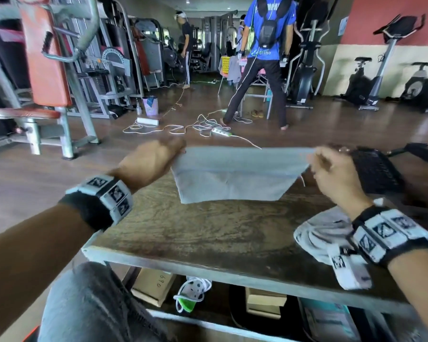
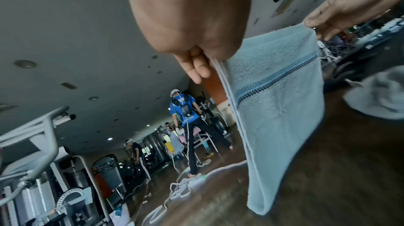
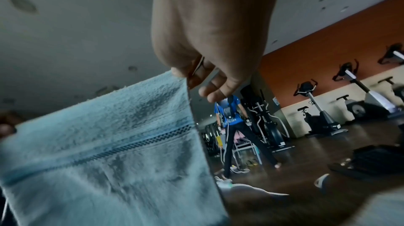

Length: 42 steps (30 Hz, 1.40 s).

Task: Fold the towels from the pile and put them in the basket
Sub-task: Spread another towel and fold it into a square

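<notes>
Above the far half of the counter, a folded light-blue towel hangs clear of the wood, with bare counter between it and the near metal edge. The left hand pinches its top left corner and the right hand pinches its top right corner, so its long axis runs left to right, parallel to the counter's near edge, with its striped band level and its free edge downward. A crumpled pile of towels lies on the counter's right end, with a black basket beyond it at the far right.
</notes>
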### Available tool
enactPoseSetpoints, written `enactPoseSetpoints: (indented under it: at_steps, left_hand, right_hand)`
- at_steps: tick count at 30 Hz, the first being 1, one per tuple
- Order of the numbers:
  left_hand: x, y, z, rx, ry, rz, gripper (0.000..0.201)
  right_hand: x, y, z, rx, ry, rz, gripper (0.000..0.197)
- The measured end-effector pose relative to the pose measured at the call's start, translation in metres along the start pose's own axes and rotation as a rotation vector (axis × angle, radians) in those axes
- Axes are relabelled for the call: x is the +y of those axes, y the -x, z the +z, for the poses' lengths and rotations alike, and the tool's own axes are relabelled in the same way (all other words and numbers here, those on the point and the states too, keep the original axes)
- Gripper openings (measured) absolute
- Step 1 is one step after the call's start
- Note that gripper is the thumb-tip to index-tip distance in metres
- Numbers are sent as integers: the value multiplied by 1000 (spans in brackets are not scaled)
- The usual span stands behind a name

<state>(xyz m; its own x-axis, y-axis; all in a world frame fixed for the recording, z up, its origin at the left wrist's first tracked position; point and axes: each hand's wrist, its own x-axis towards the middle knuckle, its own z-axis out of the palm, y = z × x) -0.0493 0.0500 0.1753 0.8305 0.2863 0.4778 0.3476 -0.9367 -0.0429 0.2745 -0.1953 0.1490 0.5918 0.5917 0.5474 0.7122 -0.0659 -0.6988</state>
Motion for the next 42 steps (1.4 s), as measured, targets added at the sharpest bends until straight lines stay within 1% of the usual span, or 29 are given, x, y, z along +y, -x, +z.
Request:
enactPoseSetpoints:
  at_steps: [2,4,5,7,9,10,12,14,17,21,26,30,33,37,40,41,42]
  left_hand:
    - [7,29,21,-134,67,82,19]
    - [20,54,38,-208,135,183,19]
    - [26,64,46,-251,157,199,16]
    - [34,80,59,-343,199,162,16]
    - [31,91,73,-398,245,137,16]
    - [28,95,79,-405,264,131,13]
    - [26,96,84,-405,282,116,16]
    - [27,94,84,-403,305,99,13]
    - [29,90,81,-409,344,43,12]
    - [28,86,88,-441,334,-52,13]
    - [15,67,113,-375,351,-200,16]
    - [-2,45,146,-414,302,-313,20]
    - [-7,35,162,-432,278,-404,21]
    - [-6,32,189,-530,194,-496,14]
    - [-6,37,201,-507,233,-549,6]
    - [-7,38,204,-497,250,-552,9]
    - [-8,39,205,-507,256,-543,19]
  right_hand:
    - [26,38,1,-160,89,39,11]
    - [48,71,3,-256,99,103,11]
    - [57,84,3,-290,106,115,11]
    - [64,104,4,-338,107,117,14]
    - [68,115,5,-325,57,121,14]
    - [68,118,5,-304,14,126,15]
    - [68,120,8,-259,-52,123,16]
    - [69,119,11,-223,-84,121,12]
    - [69,116,19,-217,-98,124,12]
    - [73,108,28,-231,-6,168,11]
    - [81,82,49,-212,123,235,16]
    - [99,54,82,-257,227,314,22]
    - [111,47,96,-268,257,374,22]
    - [128,50,116,-308,313,388,17]
    - [131,52,124,-311,340,362,16]
    - [131,51,125,-304,336,345,15]
    - [131,51,125,-305,341,328,16]
